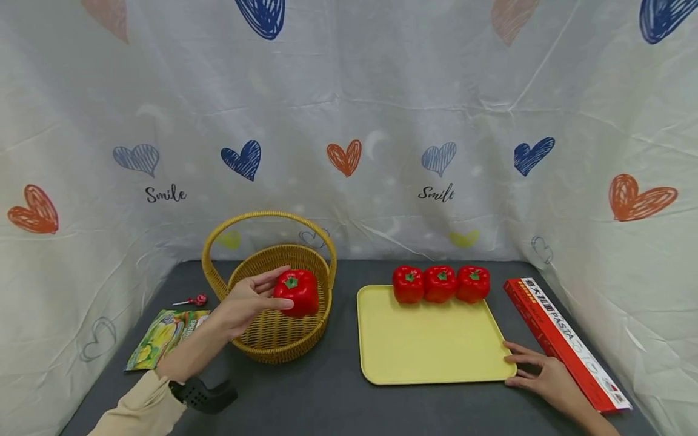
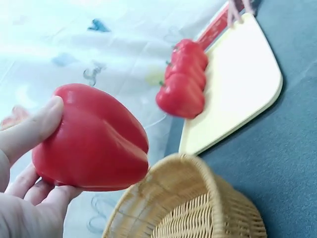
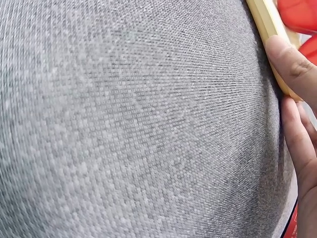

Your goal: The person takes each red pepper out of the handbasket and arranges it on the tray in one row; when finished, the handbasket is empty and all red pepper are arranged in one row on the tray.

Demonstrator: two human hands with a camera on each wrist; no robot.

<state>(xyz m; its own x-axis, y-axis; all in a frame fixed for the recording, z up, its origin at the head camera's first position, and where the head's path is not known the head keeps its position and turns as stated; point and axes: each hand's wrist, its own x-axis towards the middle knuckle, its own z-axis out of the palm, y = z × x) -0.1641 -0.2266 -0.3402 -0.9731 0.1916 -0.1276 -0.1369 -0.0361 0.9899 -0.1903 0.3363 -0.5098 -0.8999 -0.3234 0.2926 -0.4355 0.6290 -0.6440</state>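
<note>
My left hand holds a red bell pepper between thumb and fingers, its green stem facing up. In the head view the pepper overlaps the yellow wicker basket; the left wrist view shows it beside the basket's rim. At the front right corner of the pale yellow tray, my right hand grips the edge, thumb and fingers on either side of the corner. Along the tray's back edge sit three more red bell peppers in a row.
A red-and-white pasta box lies slanted right of the tray, close by my right hand. Left of the basket are a green-and-yellow packet and a red lollipop. The basket's tall handle arches up before a heart-patterned curtain.
</note>
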